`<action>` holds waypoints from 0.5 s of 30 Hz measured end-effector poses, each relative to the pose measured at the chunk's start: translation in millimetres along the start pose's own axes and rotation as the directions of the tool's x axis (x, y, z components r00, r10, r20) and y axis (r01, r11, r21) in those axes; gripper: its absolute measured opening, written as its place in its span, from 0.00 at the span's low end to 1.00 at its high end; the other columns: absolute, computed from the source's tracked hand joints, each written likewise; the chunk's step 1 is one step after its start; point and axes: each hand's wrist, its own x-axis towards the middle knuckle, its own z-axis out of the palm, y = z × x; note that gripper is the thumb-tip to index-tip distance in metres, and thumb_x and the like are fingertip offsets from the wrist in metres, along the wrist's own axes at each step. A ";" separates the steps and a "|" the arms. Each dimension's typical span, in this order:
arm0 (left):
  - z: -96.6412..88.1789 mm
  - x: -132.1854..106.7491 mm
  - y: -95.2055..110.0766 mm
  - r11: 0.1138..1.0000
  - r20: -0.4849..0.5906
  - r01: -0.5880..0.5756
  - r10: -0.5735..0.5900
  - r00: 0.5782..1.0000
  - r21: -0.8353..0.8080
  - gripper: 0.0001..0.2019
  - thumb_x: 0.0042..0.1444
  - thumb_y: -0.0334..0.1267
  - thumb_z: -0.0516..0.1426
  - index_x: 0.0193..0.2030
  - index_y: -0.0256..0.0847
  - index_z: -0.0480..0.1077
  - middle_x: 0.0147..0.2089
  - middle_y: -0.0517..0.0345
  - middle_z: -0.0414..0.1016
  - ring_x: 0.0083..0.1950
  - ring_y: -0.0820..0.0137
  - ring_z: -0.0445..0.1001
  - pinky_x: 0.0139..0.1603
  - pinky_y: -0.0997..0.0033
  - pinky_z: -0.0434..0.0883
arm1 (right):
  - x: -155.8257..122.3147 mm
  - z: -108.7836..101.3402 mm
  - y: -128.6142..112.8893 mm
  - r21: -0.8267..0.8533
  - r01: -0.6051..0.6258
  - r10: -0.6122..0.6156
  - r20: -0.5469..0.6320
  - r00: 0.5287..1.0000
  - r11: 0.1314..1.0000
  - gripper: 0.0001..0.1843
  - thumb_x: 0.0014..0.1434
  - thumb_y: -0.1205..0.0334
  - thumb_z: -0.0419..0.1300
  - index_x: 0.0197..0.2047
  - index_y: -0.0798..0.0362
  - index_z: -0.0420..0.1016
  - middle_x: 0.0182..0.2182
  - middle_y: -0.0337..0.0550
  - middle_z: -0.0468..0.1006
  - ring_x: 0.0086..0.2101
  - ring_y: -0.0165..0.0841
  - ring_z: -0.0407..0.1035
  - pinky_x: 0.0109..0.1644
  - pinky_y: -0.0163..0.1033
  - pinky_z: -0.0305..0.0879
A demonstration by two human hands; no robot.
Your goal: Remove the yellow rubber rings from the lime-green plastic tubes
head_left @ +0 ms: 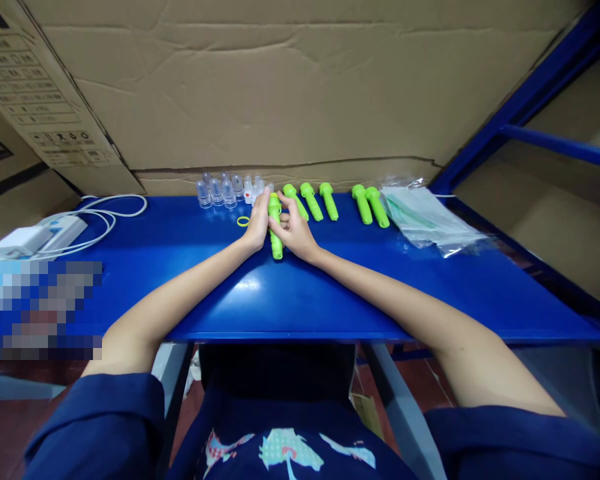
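A lime-green flashlight stands between my two hands above the blue table, its wider head away from me. My left hand presses along its left side with the fingers straight and together. From the right, my right hand grips it with thumb and bent fingers. A yellow-green ring lies just left of my left hand. Several clear plastic cups stand behind that ring, partly hidden by my fingers. Close behind my right hand lie three more green flashlights, and two further ones rest to the right.
A clear plastic bag with white and green contents lies on the blue table at right. White cables and a power strip occupy the left end. A cardboard wall closes off the back; a blue frame rises at right.
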 end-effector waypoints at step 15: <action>9.5 -17.9 4.6 0.992 -0.070 -0.028 0.037 0.997 0.125 0.21 0.66 0.57 0.59 0.35 0.38 0.75 0.31 0.56 0.79 0.35 0.70 0.79 0.38 0.75 0.75 | -2.8 1.7 4.3 0.003 -0.041 0.041 -0.042 0.998 0.999 0.37 0.66 0.37 0.59 0.65 0.48 0.49 0.26 0.33 0.71 0.24 0.33 0.73 0.29 0.41 0.72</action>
